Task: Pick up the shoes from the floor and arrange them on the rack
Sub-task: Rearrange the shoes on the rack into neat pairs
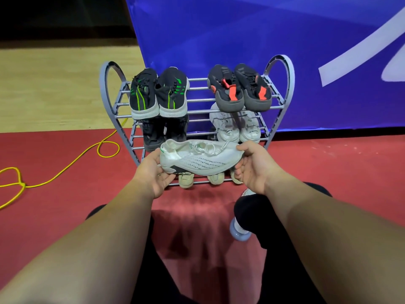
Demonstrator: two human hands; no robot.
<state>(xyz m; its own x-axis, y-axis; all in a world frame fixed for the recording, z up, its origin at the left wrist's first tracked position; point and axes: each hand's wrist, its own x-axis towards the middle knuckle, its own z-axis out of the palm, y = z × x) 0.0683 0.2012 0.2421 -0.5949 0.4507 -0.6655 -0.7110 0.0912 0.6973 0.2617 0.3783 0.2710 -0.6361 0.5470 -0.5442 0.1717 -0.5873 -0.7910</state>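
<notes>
Head view, and it's the only one we get. Both hands are on one white shoe (197, 157), which hangs in the air right in front of the rack (105, 84), level with the gap between the middle and bottom tiers. The left hand (156, 174) cups the heel end from below, palm up, fingers curled under the sole. The right hand (252, 165) pinches the toe end, thumb on top. The shoe lies crosswise, side on to the rack, so I'd say it needs turning toe-out before it can slot in.

Why low? Look up: the top tier is taken by the black-and-green pair (157, 93) on the left and the black-and-red pair (238, 88) on the right, all heel-in, toes hanging over the front bar. The middle tier carries a black pair (162, 132) and a white pair (236, 126). On the bottom bars, pale beige toes (186, 179) peek out under the held shoe; how much room is left there is hidden.

The rack stands on the red floor (328, 161) before a blue banner (219, 29), with a yellow cable (65, 167) looping off to the left. A pale object (238, 229) beside the right knee is half hidden, so I can't tell what it is.
</notes>
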